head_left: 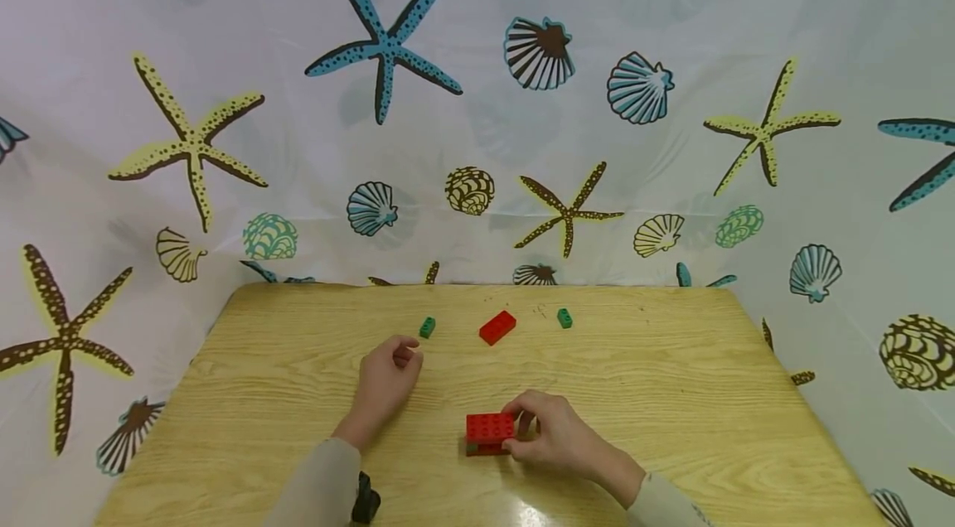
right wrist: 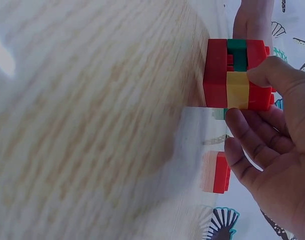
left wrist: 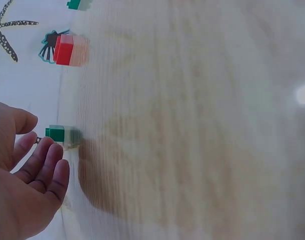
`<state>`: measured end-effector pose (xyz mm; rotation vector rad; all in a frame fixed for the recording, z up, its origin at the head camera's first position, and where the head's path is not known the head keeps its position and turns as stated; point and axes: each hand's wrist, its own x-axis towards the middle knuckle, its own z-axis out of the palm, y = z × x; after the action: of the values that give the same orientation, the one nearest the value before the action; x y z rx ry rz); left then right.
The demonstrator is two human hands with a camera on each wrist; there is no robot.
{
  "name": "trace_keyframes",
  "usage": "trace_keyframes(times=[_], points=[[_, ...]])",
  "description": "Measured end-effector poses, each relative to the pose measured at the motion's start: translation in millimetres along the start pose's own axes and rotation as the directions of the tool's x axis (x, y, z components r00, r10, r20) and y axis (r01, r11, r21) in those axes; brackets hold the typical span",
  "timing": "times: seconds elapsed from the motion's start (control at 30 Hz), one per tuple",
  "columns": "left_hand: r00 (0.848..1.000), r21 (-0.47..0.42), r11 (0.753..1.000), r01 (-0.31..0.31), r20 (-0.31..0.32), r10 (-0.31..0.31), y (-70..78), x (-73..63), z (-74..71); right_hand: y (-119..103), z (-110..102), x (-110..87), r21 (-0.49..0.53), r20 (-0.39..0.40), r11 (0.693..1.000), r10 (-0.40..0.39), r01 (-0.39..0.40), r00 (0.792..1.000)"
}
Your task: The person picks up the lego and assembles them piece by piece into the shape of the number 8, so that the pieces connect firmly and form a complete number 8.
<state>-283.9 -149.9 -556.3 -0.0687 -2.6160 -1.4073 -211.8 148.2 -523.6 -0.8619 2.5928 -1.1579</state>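
Note:
On the table in front of me stands a stack of toy building bricks [head_left: 488,426]. Its top and bottom are red, with a green brick [right wrist: 237,55] and a yellow brick [right wrist: 237,91] sandwiched between, as the right wrist view shows. My right hand [head_left: 555,433] grips the stack at its right end, thumb on the near side and fingers behind. My left hand [head_left: 390,375] hovers farther left with loosely curled fingers and nothing in them. Beyond its fingertips lies a small green brick [head_left: 427,327], which also appears in the left wrist view.
A loose red brick [head_left: 497,327] lies toward the back of the wooden table [head_left: 671,378], with another small green brick [head_left: 564,318] to its right. Behind the table hangs a white cloth [head_left: 477,129] printed with starfish and shells.

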Motion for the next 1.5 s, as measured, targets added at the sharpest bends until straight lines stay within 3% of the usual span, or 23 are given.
trace_keyframes(times=[0.23, 0.57, 1.07, 1.5], points=[[1.000, 0.042, 0.999, 0.020, -0.004, -0.020, -4.8, 15.7, -1.2, -1, 2, 5.5, 0.004, -0.008, 1.000, 0.004, -0.004, 1.000], [0.998, 0.055, 0.998, -0.022, 0.064, 0.019, -3.3, 41.1, 15.2, -1, -4, 6.5, 0.007, -0.008, 0.999, 0.052, -0.052, 0.999], [0.992, 0.186, 0.981, -0.063, 0.123, 0.040, -7.7, 51.8, 17.2, 4, -6, 15.1, -0.017, 0.004, 1.000, 0.020, -0.020, 1.000], [0.972, 0.301, 0.948, -0.106, 0.233, 0.035, -0.7, 58.0, 19.0, 8, -7, 13.6, -0.002, -0.002, 1.000, 0.022, -0.022, 1.000]])
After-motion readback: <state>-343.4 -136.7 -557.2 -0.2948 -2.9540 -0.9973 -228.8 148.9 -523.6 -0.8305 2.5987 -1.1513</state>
